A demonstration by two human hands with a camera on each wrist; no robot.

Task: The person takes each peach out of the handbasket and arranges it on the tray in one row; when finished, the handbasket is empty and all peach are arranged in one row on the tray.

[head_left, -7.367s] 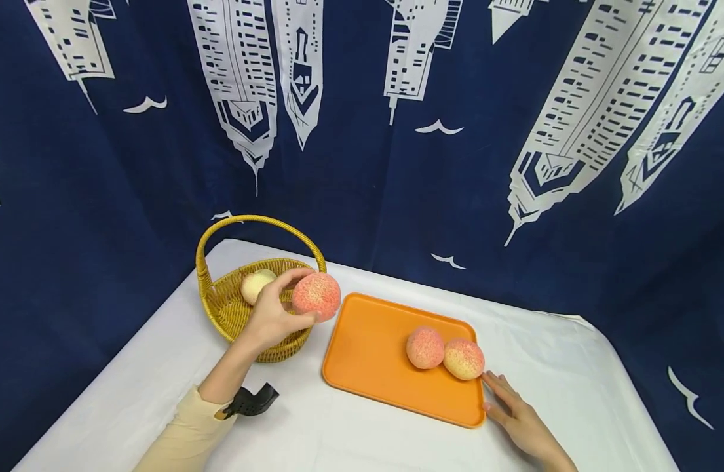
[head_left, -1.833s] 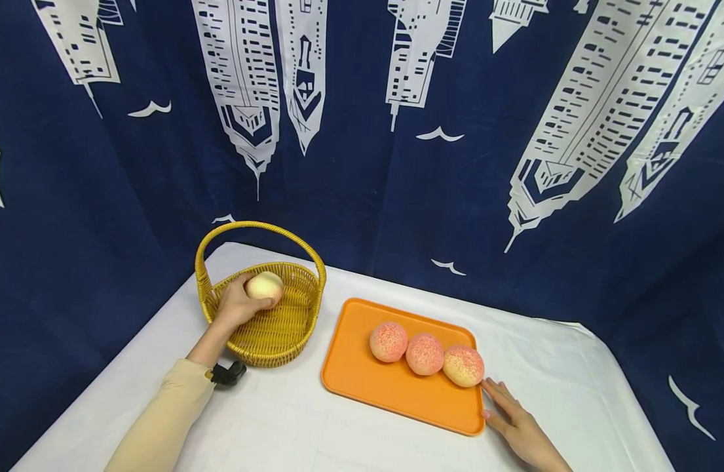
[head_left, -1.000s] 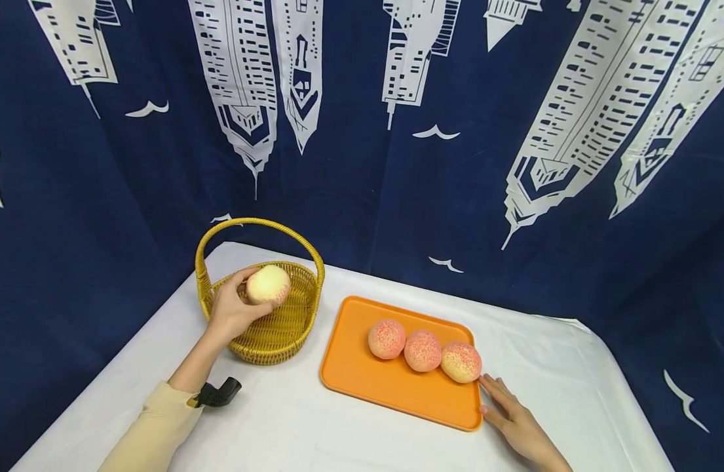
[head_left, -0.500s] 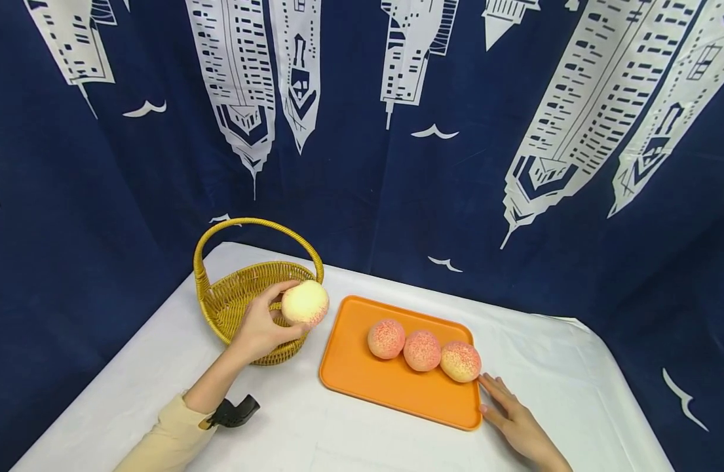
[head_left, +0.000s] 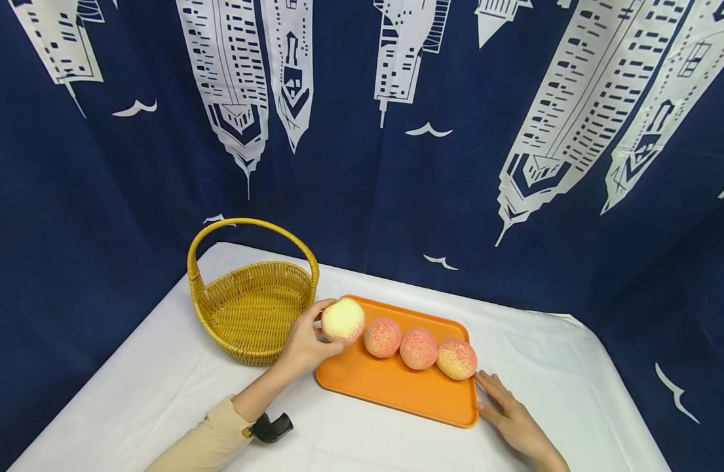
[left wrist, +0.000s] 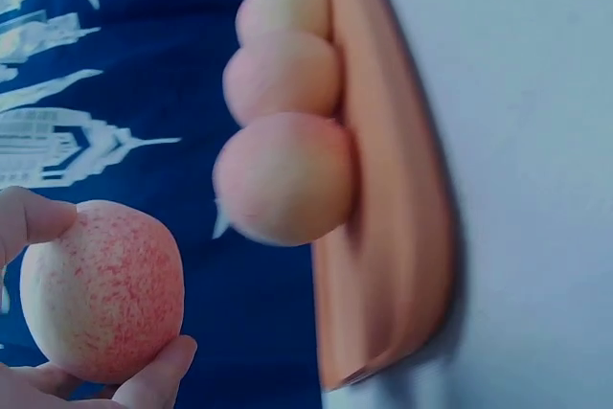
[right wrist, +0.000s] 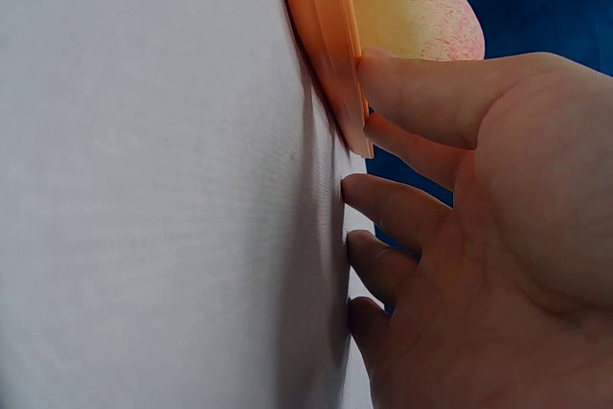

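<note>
In the head view my left hand point(head_left: 305, 344) holds a pale yellow peach point(head_left: 342, 320) between thumb and fingers, over the left end of an orange tray point(head_left: 397, 390). The left wrist view shows this peach's red-speckled side point(left wrist: 105, 289). Lined up on the tray are a pink peach point(head_left: 382, 337), a second pink peach point(head_left: 419, 349) and a yellow-pink peach point(head_left: 457, 358) at the right end. My right hand point(head_left: 515, 419) rests at the tray's right edge; in the right wrist view its thumb point(right wrist: 421, 93) lies against the rim, fingers loosely extended.
A yellow woven basket point(head_left: 252, 321) with a tall arched handle point(head_left: 252, 221) stands left of the tray, nothing inside. White cloth point(head_left: 362, 439) covers the table. Behind it hangs a dark blue curtain point(head_left: 350, 196) printed with white buildings and birds.
My left hand has set a pink peach at the row's left end, lifted the pale peach from the basket and carried it right, over the tray. My right hand has stayed at the tray edge.
</note>
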